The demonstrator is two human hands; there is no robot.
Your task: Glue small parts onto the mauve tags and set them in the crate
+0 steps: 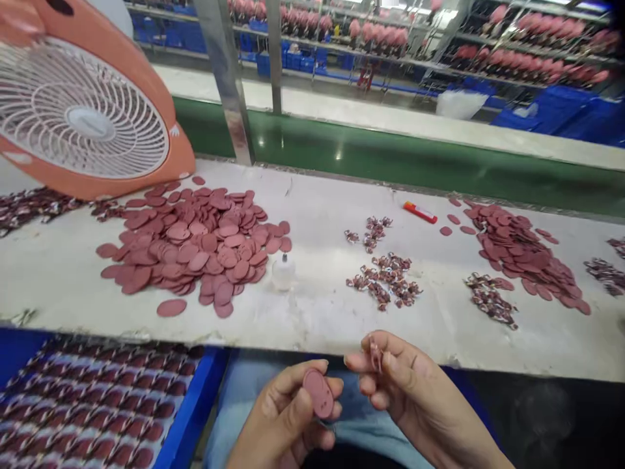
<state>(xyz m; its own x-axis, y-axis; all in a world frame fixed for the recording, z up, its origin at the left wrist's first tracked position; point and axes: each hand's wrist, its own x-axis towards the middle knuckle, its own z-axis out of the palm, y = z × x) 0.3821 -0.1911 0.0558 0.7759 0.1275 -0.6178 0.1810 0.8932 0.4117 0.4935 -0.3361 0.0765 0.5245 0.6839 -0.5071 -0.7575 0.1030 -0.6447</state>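
Note:
Between the thumb and fingers of my left hand [286, 413] is a flat, reddish-brown oval disc [318, 393] with small holes near its lower end. My right hand [407, 378] pinches a small reddish-brown clip-like part [375, 355], just to the right of the disc and apart from it. Both hands are in front of the table's near edge, above my lap. Loose clusters of similar small parts [388, 280] lie on the table beyond my right hand. A large heap of oval discs [195, 244] covers the table's left part.
An orange fan [161, 124] stands at the back left. More discs [525, 251] and small parts [491, 299] lie on the right. A red-orange tube [420, 212] rests near the back edge. At lower left, a blue tray [195, 404] holds rows of assembled pieces. A green conveyor [342, 143] runs behind.

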